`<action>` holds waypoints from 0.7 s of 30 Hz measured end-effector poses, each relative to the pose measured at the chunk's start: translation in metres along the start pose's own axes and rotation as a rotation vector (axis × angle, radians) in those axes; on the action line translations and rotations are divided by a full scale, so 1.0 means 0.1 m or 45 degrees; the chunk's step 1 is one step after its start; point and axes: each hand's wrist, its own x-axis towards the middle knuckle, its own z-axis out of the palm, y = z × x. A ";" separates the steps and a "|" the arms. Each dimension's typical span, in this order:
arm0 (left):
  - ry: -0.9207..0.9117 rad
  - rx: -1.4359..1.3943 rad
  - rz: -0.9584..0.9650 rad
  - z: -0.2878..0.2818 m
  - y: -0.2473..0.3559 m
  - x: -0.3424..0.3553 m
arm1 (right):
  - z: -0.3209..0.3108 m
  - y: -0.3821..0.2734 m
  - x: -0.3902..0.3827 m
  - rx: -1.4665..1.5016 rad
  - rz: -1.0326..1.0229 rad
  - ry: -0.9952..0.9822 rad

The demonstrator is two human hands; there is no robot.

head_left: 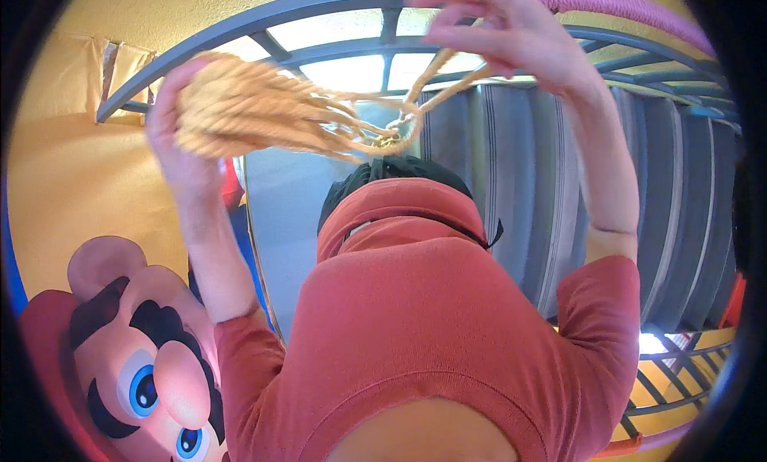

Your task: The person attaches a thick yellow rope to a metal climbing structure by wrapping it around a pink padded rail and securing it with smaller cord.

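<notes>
My left hand (169, 115) is wrapped round the end of a thick bundle of yellow-orange rope (248, 107), held up at the left in front of the railing. The bundle's strands fan out to the right and meet in a loop near the middle. From that loop two lengths of rope rise to my right hand (503, 31), which is raised at the top rail. Its fingers are bent and blurred by motion. Whether they pinch the rope, or the rope passes behind them, I cannot tell. Beneath the hand runs the grey metal railing (319, 7).
Pink rope (623, 5) is wound tightly round the rail at the upper right. Grey stairs (551, 198) descend beside me, with another railing (679, 382) at the lower right. A large cartoon face figure (152, 358) stands by the yellow wall (96, 190) at the left.
</notes>
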 end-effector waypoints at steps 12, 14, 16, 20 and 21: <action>0.504 -0.062 -0.032 -1.46 0.50 0.02 | -2.36 2.21 -2.05 -0.510 0.699 0.899; 0.418 0.221 -0.052 -1.60 0.65 0.00 | -2.51 2.43 -2.33 -0.802 1.134 0.779; 0.263 0.490 -0.014 -1.65 0.78 -0.05 | -2.52 2.33 -2.48 -1.018 1.381 0.554; -0.148 0.891 0.090 -1.24 0.94 -0.08 | -2.15 1.93 -2.40 -0.535 0.866 0.790; -0.242 0.948 0.108 -1.05 0.94 -0.03 | -1.98 1.79 -2.32 -0.317 0.677 0.906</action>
